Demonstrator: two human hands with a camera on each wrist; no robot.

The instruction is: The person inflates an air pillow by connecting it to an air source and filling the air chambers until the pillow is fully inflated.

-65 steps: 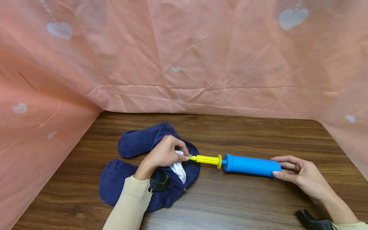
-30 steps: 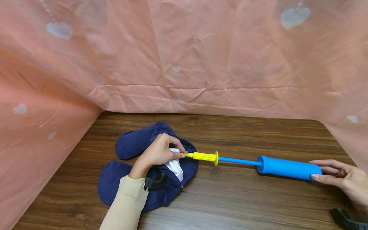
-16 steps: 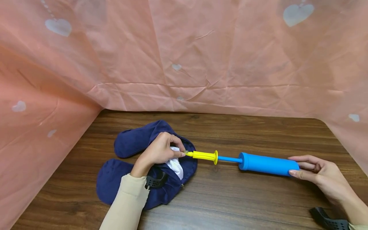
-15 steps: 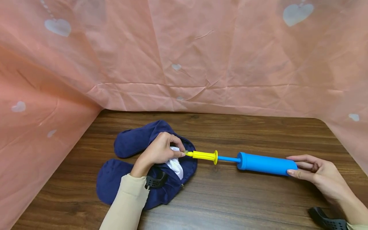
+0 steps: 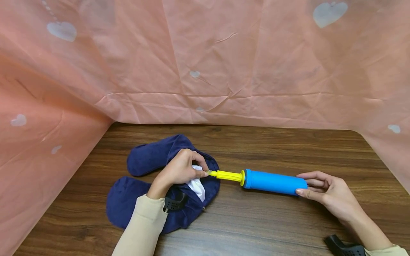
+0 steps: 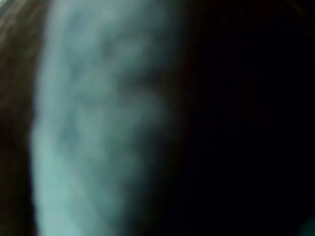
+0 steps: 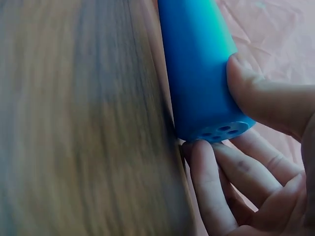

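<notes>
The light over here is soft and fairly even, warm on the pink curtain (image 5: 224,64), with a pale glare on the near part of the tabletop (image 5: 230,234). The head view comes out reasonably clear. The left wrist view is hardly readable: a blurred, pale blue-green band, then blackness on the right. The right wrist view looks cooler, the tabletop smeared, a bright cyan highlight along the blue pump barrel (image 7: 197,64).
</notes>
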